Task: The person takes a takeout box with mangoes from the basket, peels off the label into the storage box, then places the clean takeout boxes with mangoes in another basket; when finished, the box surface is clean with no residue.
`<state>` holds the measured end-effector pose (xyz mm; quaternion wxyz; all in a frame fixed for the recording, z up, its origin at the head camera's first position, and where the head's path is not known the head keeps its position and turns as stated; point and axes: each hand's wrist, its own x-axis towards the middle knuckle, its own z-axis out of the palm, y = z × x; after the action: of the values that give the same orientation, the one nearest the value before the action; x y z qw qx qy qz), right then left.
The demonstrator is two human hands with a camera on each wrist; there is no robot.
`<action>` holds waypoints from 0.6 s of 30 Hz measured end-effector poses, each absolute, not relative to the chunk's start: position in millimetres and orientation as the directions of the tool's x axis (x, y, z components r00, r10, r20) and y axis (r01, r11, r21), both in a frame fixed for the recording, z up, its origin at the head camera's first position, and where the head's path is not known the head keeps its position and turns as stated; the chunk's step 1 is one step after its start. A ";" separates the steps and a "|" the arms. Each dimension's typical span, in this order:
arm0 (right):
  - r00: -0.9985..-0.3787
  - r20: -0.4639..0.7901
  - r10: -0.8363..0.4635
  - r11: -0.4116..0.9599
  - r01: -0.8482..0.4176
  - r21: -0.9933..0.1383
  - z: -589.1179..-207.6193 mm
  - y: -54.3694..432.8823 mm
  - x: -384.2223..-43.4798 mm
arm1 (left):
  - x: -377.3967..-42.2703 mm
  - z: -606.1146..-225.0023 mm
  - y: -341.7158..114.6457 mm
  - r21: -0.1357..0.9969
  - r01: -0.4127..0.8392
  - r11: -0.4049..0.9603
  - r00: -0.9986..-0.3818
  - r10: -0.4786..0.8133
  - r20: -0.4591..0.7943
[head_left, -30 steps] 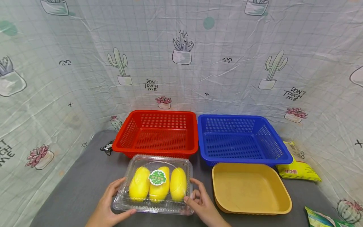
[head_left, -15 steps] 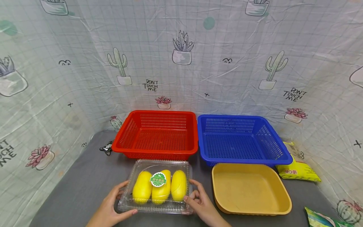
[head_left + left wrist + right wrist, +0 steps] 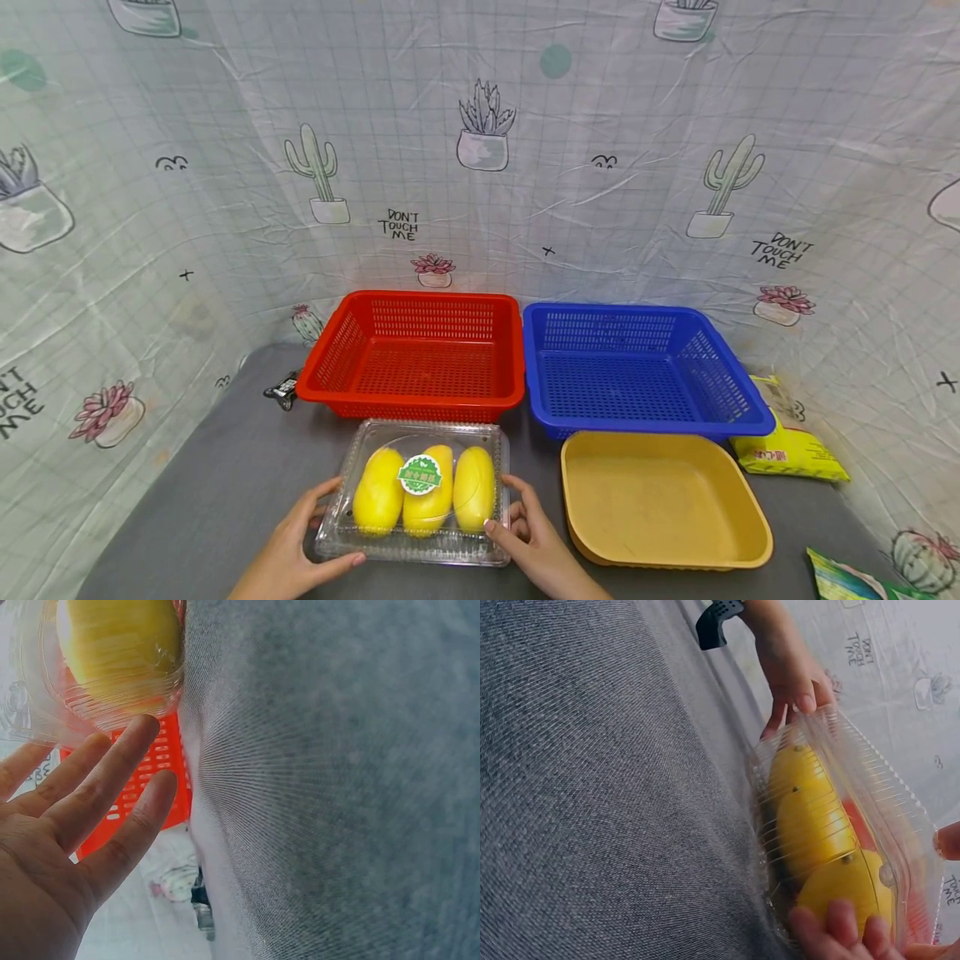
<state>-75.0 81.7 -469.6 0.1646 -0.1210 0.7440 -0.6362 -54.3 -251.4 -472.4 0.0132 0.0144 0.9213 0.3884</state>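
Note:
A clear plastic fruit box (image 3: pixel 480 554) with a hinged lid lies in front of the red basket in the head view. Three yellow mangoes (image 3: pixel 429 504) show through it, under a round green-and-white label (image 3: pixel 420 474). At its left side my left hand (image 3: pixel 288 542) holds it, thumb along the near corner. In the left wrist view the fingers (image 3: pixel 112 776) reach out long and spread beside the plastic. My right hand (image 3: pixel 536 537) grips the right side, thumb on the near rim and fingers bent against the wall. The right wrist view shows those fingertips (image 3: pixel 842 922) over the mango end.
Behind the box stands a red basket (image 3: pixel 408 408), with a blue basket (image 3: pixel 645 425) to its right. A tan tray (image 3: pixel 667 554) sits right of my right hand. Yellow packet (image 3: pixel 787 450), green packet (image 3: pixel 855 577) and small black packet (image 3: pixel 283 390) lie around the edges.
The box has come slightly down and to the right in the head view, its far edge now farther from the red basket. My left hand shifted a little right; both hands still hold it.

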 end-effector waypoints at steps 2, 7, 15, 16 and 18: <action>-0.926 -0.095 -0.365 0.201 0.021 -0.979 -469.4 81.2 -75.0 | -54.6 -472.5 -251.4 0.712 0.016 0.702 -0.999 0.037 -0.013; -0.948 -0.074 -0.311 0.237 -0.002 -0.972 -468.7 79.8 -72.9 | -55.7 -470.8 -250.5 0.702 -0.014 0.712 -0.999 0.026 -0.046; -0.969 0.050 -0.241 0.243 -0.111 -0.964 -466.7 78.4 -70.6 | -53.0 -471.5 -249.6 0.694 0.036 0.719 -0.999 0.033 0.018; -0.971 0.067 -0.231 0.247 -0.125 -0.961 -466.1 78.2 -70.6 | -52.5 -471.9 -249.5 0.692 0.060 0.720 -0.998 0.036 0.049; -0.972 0.100 -0.214 0.241 -0.152 -0.959 -464.8 77.8 -70.9 | -52.1 -472.9 -249.5 0.681 0.109 0.724 -0.993 0.044 0.112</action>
<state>-70.9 77.8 -464.8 0.0258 -0.1160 0.7873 -0.6050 -52.1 -249.5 -472.9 -0.0440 0.0414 0.9274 0.3693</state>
